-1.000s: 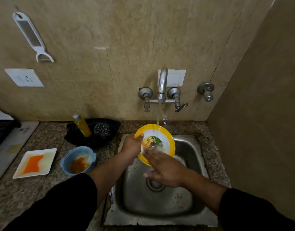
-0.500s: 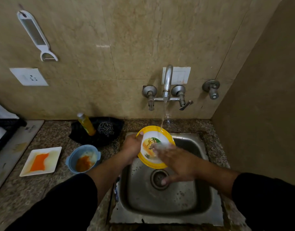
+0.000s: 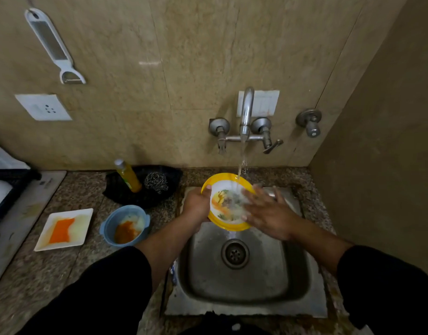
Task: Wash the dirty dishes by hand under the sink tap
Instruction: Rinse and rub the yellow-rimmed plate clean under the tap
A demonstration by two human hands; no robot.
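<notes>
- Plate (image 3: 223, 203), yellow-rimmed, is tilted above the sink (image 3: 256, 308) under the stream from the tap (image 3: 247, 110) — left hand (image 3: 196, 205) grips its left edge.
- Right hand (image 3: 268, 213), fingers straight, has slid from the plate's lower face to its right side — still rubbing, so rinsing is likely unfinished.
- Blue bowl (image 3: 124, 224) and white dish (image 3: 65, 229) wait soiled on the counter.

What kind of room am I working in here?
Most likely a home kitchen: a steel sink set in a stone counter, a yellow plate under the running wall tap, and a soiled white dish and blue bowl waiting near a steel scrubber.
</notes>
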